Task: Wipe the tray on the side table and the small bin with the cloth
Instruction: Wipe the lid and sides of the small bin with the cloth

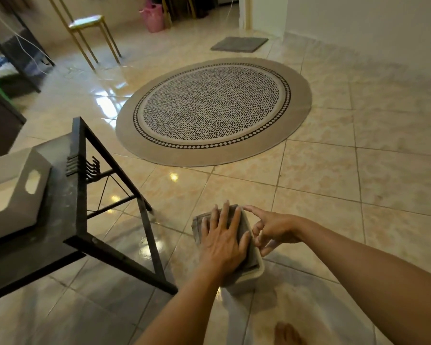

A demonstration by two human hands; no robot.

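A: Which step is this?

B: The bin (255, 268) step, I judge. It is standing on the floor just right of the tabletop (60, 205), and the left hand (223, 241) is lying flat, fingers spread, pressing the cloth (239, 220) on its top.

A: And the right hand (271, 231)?

B: Loosely curled beside the bin's rim, gripping nothing. The tray (13, 192) is sitting on the tabletop. Next, the cloth probably needs sliding down the bin's sides.

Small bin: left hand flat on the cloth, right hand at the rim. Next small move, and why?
Probably slide the left hand with the cloth along the top of the small bin. The palm lies flat on the cloth, which already covers the top, and the right hand fingers touch the far rim, seemingly steadying the bin on the tile floor.
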